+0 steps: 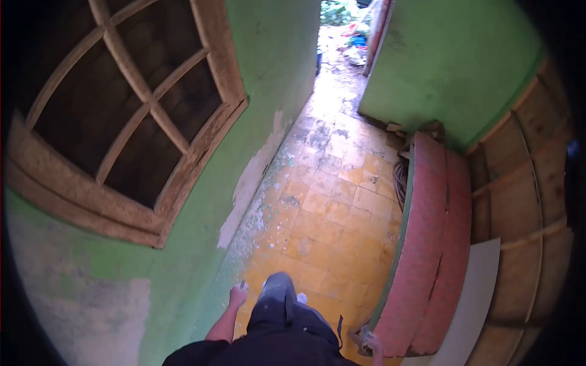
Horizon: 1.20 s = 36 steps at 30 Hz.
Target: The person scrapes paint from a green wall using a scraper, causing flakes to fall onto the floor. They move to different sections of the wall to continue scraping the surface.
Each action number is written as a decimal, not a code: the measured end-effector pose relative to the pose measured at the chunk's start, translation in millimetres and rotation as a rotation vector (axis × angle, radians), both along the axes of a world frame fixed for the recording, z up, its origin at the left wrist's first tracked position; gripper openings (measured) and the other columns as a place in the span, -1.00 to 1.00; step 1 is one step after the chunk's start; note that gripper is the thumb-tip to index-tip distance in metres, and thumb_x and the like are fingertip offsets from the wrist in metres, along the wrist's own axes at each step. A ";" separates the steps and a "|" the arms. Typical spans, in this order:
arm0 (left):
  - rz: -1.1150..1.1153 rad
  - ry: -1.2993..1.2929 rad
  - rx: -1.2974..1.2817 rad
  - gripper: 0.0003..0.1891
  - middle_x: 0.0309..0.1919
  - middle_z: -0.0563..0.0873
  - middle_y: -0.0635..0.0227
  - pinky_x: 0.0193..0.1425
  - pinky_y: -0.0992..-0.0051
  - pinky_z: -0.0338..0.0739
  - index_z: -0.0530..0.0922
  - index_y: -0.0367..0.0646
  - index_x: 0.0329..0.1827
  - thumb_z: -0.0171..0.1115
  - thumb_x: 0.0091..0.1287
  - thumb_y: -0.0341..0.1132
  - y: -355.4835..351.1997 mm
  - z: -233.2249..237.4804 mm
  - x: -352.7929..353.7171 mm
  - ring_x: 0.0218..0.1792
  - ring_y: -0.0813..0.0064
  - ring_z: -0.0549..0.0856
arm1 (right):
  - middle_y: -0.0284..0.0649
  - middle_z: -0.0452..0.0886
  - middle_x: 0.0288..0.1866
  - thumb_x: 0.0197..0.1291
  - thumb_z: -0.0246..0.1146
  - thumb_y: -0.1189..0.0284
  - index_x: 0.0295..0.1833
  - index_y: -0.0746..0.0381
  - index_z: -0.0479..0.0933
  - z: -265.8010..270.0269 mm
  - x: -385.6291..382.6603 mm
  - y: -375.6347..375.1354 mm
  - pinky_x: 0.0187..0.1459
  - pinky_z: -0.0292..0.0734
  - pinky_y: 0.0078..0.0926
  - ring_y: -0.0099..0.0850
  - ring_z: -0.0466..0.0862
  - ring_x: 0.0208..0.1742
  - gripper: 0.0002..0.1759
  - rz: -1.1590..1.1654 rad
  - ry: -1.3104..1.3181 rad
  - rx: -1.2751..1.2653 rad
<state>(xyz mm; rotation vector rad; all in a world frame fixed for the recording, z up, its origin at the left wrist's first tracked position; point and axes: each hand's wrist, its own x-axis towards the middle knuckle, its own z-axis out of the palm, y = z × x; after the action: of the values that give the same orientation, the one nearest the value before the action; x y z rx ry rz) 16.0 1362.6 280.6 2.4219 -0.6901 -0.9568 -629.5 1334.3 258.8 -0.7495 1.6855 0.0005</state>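
My left hand [238, 296] hangs low beside my left leg, near the foot of the green wall [256, 79]. Its fingers are closed, and a small dark tip pokes up from them. At the lower right, my right hand [375, 344] is down by the near end of a pink padded panel [421, 262]. A blurred, whitish-grey thing [366, 335] shows at its fingers; I cannot tell what it is. My legs [281, 308], in dark trousers, are in mid-stride on the yellow tiled floor [323, 232].
Ahead, an open doorway [342, 61] leads to bright ground outside. A wooden-framed window [146, 97] is set in the left wall, above patches of peeled paint. Along the right stand a pale board [473, 299], wooden panelling [519, 183] and a coiled cable [400, 180]. Paint flakes litter the floor's left edge.
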 end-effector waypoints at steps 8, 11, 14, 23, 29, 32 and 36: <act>0.139 0.057 0.092 -0.55 -0.31 0.70 -0.16 0.00 0.04 0.53 0.67 -0.32 -0.27 0.11 0.32 -0.02 -65.9 -42.4 -42.2 -0.14 -0.11 0.69 | -0.31 0.55 -0.42 0.12 0.17 0.68 0.18 0.25 0.57 53.7 20.3 -245.2 -0.50 0.50 -0.43 -0.46 0.57 -0.51 -0.53 0.079 -0.066 -0.101; 0.264 -0.040 0.129 -0.52 -0.33 0.69 -0.19 -0.04 0.01 0.54 0.67 -0.32 -0.25 0.08 0.32 0.01 -107.4 -90.8 -37.8 -0.18 -0.14 0.70 | -0.19 0.66 -0.33 0.14 0.27 0.54 0.16 0.24 0.59 54.5 35.2 -279.8 -0.41 0.61 -0.40 -0.42 0.64 -0.45 -0.58 0.080 -0.178 -0.151; 0.360 0.050 0.094 -0.43 -0.31 0.68 -0.22 -0.07 -0.01 0.53 0.65 -0.36 -0.25 0.00 0.34 0.09 -179.5 -92.0 -31.4 -0.16 -0.15 0.69 | -0.17 0.66 -0.34 0.14 0.27 0.52 0.15 0.24 0.60 43.8 41.6 -327.7 -0.42 0.61 -0.39 -0.41 0.65 -0.45 -0.60 0.202 -0.134 -0.126; 0.541 -0.048 -0.291 -0.49 -0.30 0.69 -0.14 -0.16 0.04 0.52 0.62 -0.24 -0.19 0.03 0.36 0.11 -365.8 21.1 -7.0 -0.18 -0.12 0.69 | -0.11 0.66 -0.36 0.14 0.26 0.46 0.10 0.22 0.61 36.4 85.9 -593.2 -0.46 0.59 -0.38 -0.39 0.67 -0.46 -0.63 0.781 0.077 -0.064; 1.152 -0.151 -0.234 -0.60 -0.45 0.65 -0.15 -0.31 0.05 0.48 0.58 -0.27 -0.34 0.10 0.35 -0.04 -322.1 -75.9 -73.5 -0.31 -0.08 0.71 | -0.07 0.66 -0.38 0.13 0.26 0.41 0.07 0.20 0.62 20.2 150.5 -825.6 -0.49 0.59 -0.37 -0.38 0.68 -0.47 -0.65 1.186 0.106 -0.162; 1.463 -0.132 0.158 -0.52 -0.42 0.66 -0.17 -0.28 0.03 0.51 0.64 -0.30 -0.30 0.09 0.33 0.04 -308.1 -88.9 -173.0 -0.30 -0.14 0.70 | -0.05 0.66 -0.39 0.13 0.25 0.39 0.05 0.20 0.62 3.5 211.3 -961.4 -0.50 0.58 -0.37 -0.37 0.68 -0.48 -0.65 2.199 0.031 -0.876; 1.582 0.008 0.213 -0.53 -0.44 0.64 -0.19 -0.30 0.05 0.48 0.62 -0.33 -0.37 0.11 0.33 0.01 -346.7 -79.6 -288.9 -0.34 -0.17 0.67 | -0.13 0.60 -0.50 0.14 0.23 0.34 -0.17 0.20 0.61 0.9 386.8 -1096.0 -0.59 0.51 -0.40 -0.40 0.61 -0.59 -0.80 1.923 0.007 -0.620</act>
<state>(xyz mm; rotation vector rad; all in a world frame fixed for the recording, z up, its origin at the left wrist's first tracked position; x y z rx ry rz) -272.9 1016.0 201.0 2.1290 1.2669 -0.2922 -242.7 238.3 259.7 -2.5146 0.3512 0.8203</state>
